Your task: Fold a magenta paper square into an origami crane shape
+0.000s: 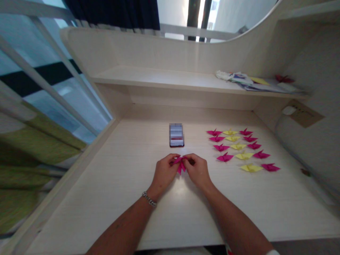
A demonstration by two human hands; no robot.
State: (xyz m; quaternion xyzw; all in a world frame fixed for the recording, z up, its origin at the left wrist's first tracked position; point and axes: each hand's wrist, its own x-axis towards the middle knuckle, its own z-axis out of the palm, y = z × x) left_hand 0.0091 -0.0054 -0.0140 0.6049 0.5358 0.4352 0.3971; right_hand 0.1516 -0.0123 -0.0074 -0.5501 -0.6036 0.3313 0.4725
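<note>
Between my two hands is a pink origami crane [181,167], partly hidden by the fingers, with its pointed ends hanging downward. My left hand [166,172] pinches its left side; a silver chain bracelet sits on that wrist. On the other side, my right hand [197,170] grips the crane with thumb and fingers closed. A phone [176,135] lies just beyond my hands, its screen lit and blurred. To the right stand rows of finished paper cranes, with a yellow column [238,146] between two columns of pink ones, such as the pink crane [225,157] nearest my right hand.
A pale desk [111,198] spreads under everything. Along its back runs a shelf [159,78] carrying papers and packets [239,78]. A wall socket [305,112] with a white plug and cable [287,145] is at right; bed rails [53,78] stand at left.
</note>
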